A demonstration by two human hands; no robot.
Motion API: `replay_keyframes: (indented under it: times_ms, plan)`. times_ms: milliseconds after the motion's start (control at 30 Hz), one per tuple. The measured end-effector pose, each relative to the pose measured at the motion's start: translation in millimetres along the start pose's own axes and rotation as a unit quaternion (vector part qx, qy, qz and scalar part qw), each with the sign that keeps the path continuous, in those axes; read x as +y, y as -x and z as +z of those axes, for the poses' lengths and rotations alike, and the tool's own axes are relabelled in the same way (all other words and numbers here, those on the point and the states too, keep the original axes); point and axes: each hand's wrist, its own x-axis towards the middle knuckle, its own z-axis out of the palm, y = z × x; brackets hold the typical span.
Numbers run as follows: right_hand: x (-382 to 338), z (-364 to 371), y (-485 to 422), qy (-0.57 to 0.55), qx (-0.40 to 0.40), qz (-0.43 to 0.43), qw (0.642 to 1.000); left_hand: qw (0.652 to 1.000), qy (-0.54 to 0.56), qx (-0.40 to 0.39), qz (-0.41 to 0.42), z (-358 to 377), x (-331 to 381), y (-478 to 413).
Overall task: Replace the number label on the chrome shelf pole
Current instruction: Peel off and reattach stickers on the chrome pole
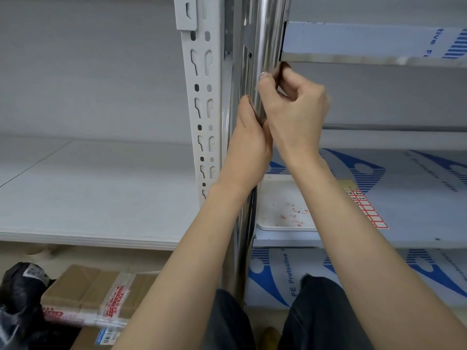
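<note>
A chrome shelf pole (265, 34) runs upright through the middle of the view. My left hand (249, 140) grips the pole from the left, fingers wrapped behind it. Just above, my right hand (294, 104) has its fingers curled against the pole, thumb and fingertips pinching at its surface beneath the upper shelf edge. My fingers hide any label on the pole. A sheet of red-bordered number labels (367, 209) lies on the lower shelf to the right, partly behind my right forearm.
A white tray (280, 223) with small red-and-white label scraps sits on the lower shelf (417, 198) covered in blue-printed film. A white slotted upright (202, 102) stands left of the pole. Taped cardboard boxes (93, 294) and a black bag (20, 299) lie on the floor.
</note>
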Motion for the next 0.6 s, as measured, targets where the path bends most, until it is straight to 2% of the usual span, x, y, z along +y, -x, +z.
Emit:
replay_keyframes:
  times_ms: [600]
  plan:
    - [-2.9,2.9,-2.4,0.009,0.014,0.005,1.000,0.999,-0.012,-0.033,0.002,-11.3,7.3,6.8]
